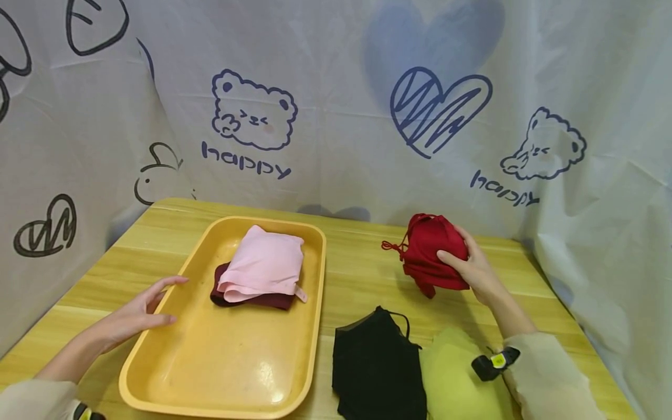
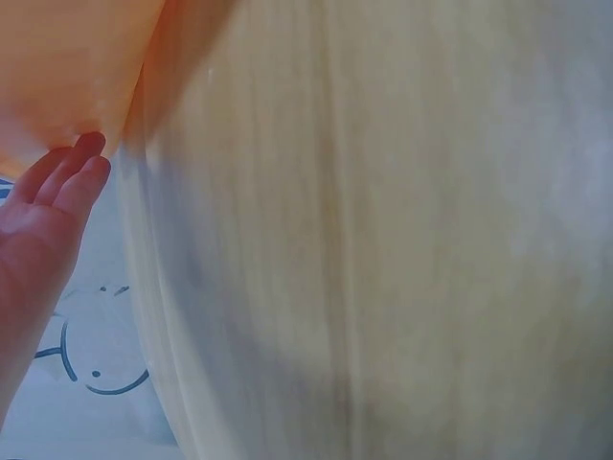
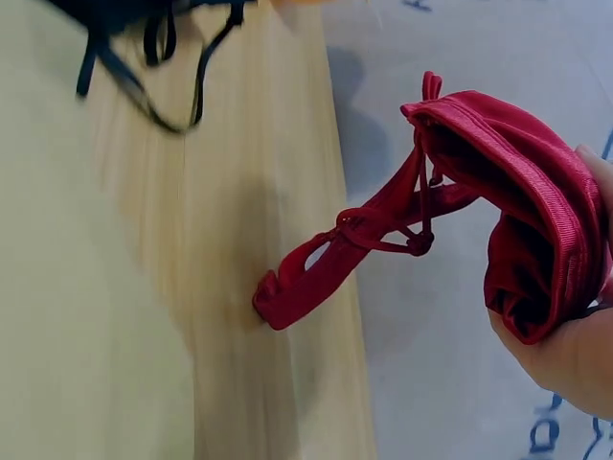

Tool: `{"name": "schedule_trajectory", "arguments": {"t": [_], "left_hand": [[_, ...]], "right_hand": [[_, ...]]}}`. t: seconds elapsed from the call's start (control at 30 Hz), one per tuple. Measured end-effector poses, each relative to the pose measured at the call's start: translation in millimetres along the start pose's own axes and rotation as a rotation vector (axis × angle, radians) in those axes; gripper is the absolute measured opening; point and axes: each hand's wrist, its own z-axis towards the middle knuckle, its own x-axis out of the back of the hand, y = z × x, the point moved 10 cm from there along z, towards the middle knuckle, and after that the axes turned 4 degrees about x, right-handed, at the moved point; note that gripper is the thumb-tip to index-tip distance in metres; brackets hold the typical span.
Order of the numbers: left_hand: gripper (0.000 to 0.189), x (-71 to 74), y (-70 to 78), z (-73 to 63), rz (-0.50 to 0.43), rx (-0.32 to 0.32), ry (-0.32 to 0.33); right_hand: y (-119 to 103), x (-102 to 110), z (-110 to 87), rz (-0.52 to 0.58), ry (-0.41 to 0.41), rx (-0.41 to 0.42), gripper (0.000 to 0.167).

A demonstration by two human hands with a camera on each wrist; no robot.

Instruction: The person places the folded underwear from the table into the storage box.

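Two hands at work over a wood-grain table [image 1: 357,274]. Right hand [image 1: 475,268]: thumb on the near face, fingers wrapped behind, gripping a folded red garment [image 1: 433,251] above the table's far right part. Red cord ties hang from its left side; the right wrist view shows a strap-like end trailing downward and the folded layers gaping. Left hand [image 1: 149,306]: thumb and forefinger spread well apart, nearly straight, resting over the left rim of a yellow tray [image 1: 220,361]; left wrist view has other fingers against the outer wall. Tray contents, far half: pink cloth [image 1: 268,259], folded, lying on a maroon cloth [image 1: 278,301] that shows at the left and near edges. Right of tray, near side: black garment [image 1: 380,367] with a thin strap, yellow cloth [image 1: 454,373] just beside it, partly under the right sleeve [image 1: 551,376] as seen from the head. Behind: pale sheeting [image 1: 336,146], bears, hearts, "happy" lettering.
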Motion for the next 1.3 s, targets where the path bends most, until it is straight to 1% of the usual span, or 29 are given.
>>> {"name": "schedule_trajectory", "arguments": {"t": [0.17, 0.5, 0.73, 0.9, 1.13, 1.3], "left_hand": [[0.061, -0.1, 0.0, 0.8, -0.001, 0.002, -0.004], [0.061, -0.6, -1.2, 0.9, -0.026, -0.005, 0.005], [0.061, -0.5, -0.7, 0.7, -0.02, -0.013, 0.007], [0.061, 0.4, -1.7, 0.6, -0.016, -0.005, 0.006], [0.061, 1.0, -2.8, 0.2, -0.019, 0.0, 0.008], [0.061, 0.8, -2.7, -0.1, -0.025, -0.002, 0.008]], "right_hand": [[-11, -23, 3.0, 0.045, -0.028, 0.01, 0.078], [-34, -64, 6.0, 0.112, -0.082, 0.07, 0.074], [-46, -84, 6.2, 0.146, -0.104, 0.086, 0.073], [-55, -95, 7.1, 0.181, -0.123, 0.1, 0.072], [-74, -113, 10.8, 0.238, -0.143, 0.145, 0.071], [-86, -126, 13.1, 0.257, -0.141, 0.154, 0.071]]}}
